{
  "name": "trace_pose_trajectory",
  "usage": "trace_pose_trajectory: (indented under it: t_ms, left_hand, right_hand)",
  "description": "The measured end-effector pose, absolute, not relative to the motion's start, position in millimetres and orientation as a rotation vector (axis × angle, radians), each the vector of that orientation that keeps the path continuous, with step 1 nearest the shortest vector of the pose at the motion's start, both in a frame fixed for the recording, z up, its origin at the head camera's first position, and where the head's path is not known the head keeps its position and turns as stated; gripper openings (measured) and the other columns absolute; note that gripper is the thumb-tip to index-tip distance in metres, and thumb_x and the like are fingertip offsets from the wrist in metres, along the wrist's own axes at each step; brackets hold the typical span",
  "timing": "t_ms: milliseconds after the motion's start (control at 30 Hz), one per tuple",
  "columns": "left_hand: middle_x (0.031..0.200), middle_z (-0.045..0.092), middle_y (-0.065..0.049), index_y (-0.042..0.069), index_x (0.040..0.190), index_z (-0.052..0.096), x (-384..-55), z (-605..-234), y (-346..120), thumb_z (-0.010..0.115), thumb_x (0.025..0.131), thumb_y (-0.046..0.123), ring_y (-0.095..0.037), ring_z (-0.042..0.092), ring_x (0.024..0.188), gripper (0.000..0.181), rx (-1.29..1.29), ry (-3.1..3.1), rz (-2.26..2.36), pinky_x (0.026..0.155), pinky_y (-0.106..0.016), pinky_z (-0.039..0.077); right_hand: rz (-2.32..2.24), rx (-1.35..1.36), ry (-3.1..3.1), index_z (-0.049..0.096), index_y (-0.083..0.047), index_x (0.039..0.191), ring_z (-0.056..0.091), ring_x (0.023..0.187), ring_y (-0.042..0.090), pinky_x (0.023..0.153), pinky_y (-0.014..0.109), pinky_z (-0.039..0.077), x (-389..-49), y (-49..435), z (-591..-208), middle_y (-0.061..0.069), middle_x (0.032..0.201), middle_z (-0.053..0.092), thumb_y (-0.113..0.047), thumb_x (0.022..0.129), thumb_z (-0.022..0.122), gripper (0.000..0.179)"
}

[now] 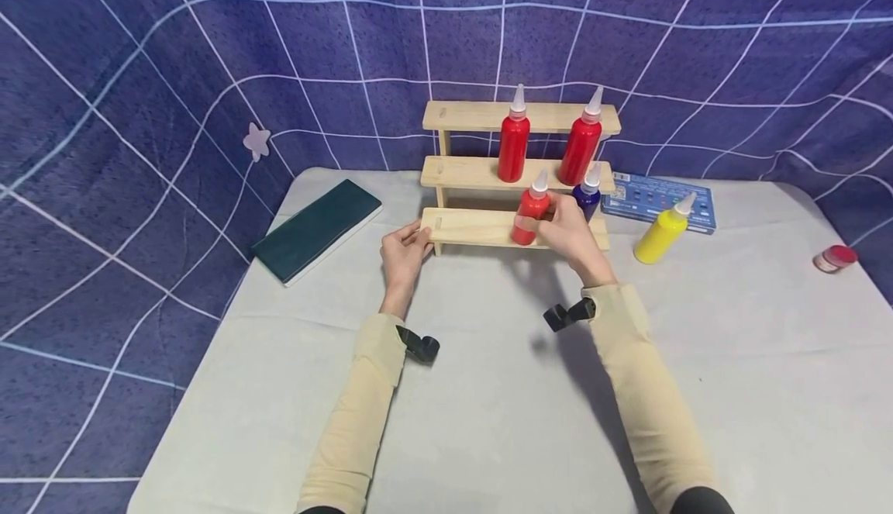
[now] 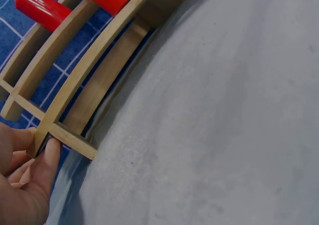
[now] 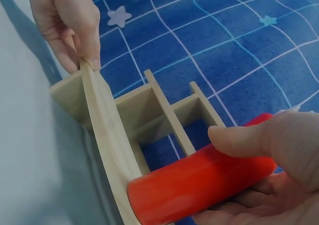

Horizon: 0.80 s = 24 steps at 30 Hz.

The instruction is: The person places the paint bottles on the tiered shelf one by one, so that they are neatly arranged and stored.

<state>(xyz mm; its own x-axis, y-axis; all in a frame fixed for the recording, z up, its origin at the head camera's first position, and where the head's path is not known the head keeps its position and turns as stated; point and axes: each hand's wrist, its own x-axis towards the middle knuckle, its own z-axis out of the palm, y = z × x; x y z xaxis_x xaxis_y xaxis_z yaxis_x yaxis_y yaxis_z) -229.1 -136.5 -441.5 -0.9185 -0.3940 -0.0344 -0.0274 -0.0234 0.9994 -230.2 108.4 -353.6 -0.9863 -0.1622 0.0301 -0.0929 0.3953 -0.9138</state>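
Note:
A three-tier wooden rack (image 1: pixel 474 225) stands near the back of the table. My left hand (image 1: pixel 403 260) pinches the left end of its lowest shelf between thumb and fingers. With my right hand (image 1: pixel 568 233) I grip an orange-red squeeze bottle (image 1: pixel 528 215) with a pointed white cap, its base at the lowest shelf; in the right wrist view this bottle (image 3: pixel 199 182) touches the shelf's edge. Just right of it is a dark blue squeeze bottle (image 1: pixel 586 198), partly hidden by my hand. Two red squeeze bottles, one left (image 1: pixel 513 146) and one right (image 1: pixel 580 150), stand on the middle shelf.
A yellow squeeze bottle (image 1: pixel 660 235) stands on the table right of the rack, before a flat blue box (image 1: pixel 670 202). Farther right is a small red-lidded jar (image 1: pixel 835 259). A dark green book (image 1: pixel 317 229) lies to the left. A blue gridded curtain (image 1: pixel 377 49) hangs behind.

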Motion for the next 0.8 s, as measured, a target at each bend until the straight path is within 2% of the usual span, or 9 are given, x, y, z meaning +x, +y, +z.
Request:
trace_pose_trajectory:
  t_ms: [333,467,700,800]
  left_hand:
    - [0.109,0.068,-0.026,-0.006,0.126,0.062,-229.0,-441.6,-136.7,0.067,0.092,0.006,-0.030,0.070,0.099,0.036,0.452,-1.997,-2.023,0.077,-0.019,0.061]
    - [0.110,0.068,-0.026,-0.006,0.126,0.062,-228.2,-439.3,-136.1,0.067,0.092,0.005,-0.031,0.070,0.100,0.035,0.442,-1.997,-2.016,0.077,-0.018,0.061]
    - [0.111,0.068,-0.026,-0.005,0.126,0.062,-226.0,-439.3,-135.5,0.066,0.093,0.005,-0.030,0.069,0.101,0.035,0.444,-1.999,-2.025,0.078,-0.018,0.061]
    - [0.109,0.069,-0.025,-0.005,0.124,0.063,-225.9,-439.0,-134.7,0.066,0.092,0.006,-0.031,0.070,0.099,0.034,0.449,-2.011,-1.997,0.076,-0.018,0.061]
  right_hand:
    - [-1.630,-0.238,2.569,0.062,0.004,0.119,0.053,0.089,0.023,0.079,0.024,0.044,-237.8,105.2,-353.1,0.018,0.105,0.063,-0.007,0.088,0.069,0.034]
    - [-1.638,-0.258,2.581,0.062,0.004,0.118,0.055,0.091,0.024,0.082,0.025,0.047,-238.1,105.2,-354.7,0.019,0.107,0.064,-0.006,0.087,0.069,0.033]
    - [-1.638,-0.271,2.623,0.060,0.001,0.121,0.058,0.093,0.026,0.081,0.028,0.049,-232.7,105.9,-353.5,0.018,0.111,0.065,-0.010,0.087,0.072,0.038]
    - [-1.684,-0.302,2.622,0.056,0.002,0.128,0.062,0.101,0.028,0.091,0.032,0.052,-228.7,107.2,-348.1,0.019,0.119,0.064,-0.009,0.087,0.071,0.045]
